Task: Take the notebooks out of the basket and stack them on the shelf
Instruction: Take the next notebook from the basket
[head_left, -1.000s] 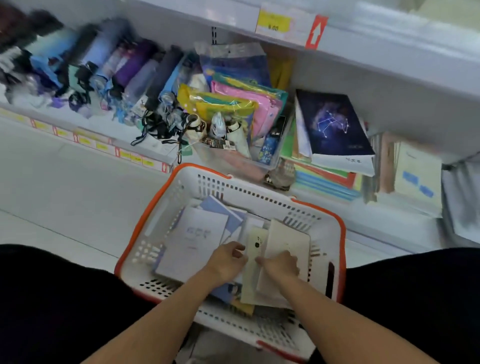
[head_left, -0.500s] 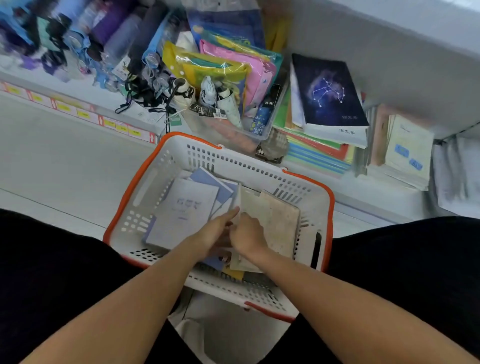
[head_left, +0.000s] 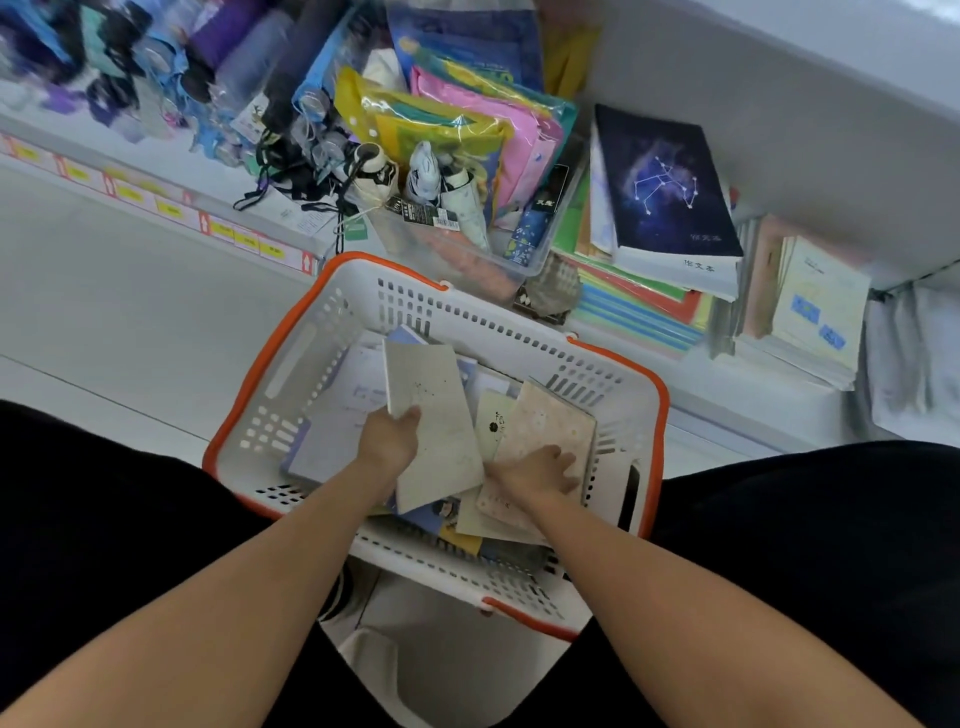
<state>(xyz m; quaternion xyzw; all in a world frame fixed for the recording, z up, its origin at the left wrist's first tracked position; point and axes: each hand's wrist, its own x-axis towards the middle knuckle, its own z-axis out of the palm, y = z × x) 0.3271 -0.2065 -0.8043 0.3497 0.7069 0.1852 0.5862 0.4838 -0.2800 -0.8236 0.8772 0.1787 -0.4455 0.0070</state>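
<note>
Basket (head_left: 332, 332): notebooks | left hand (head_left: 389, 441) grips grey notebook (head_left: 436, 421)

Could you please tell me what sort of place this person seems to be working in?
Most likely a stationery or variety shop. Yellow price labels line the shelf edge, stacked notebooks and packaged folders fill the shelf, and a white shopping basket with orange rim sits in front.

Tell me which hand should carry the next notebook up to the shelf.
Left. The left hand already grips the grey speckled notebook, tilted up out of the basket. The right hand only lies on the pink notebook, still inside.
</note>
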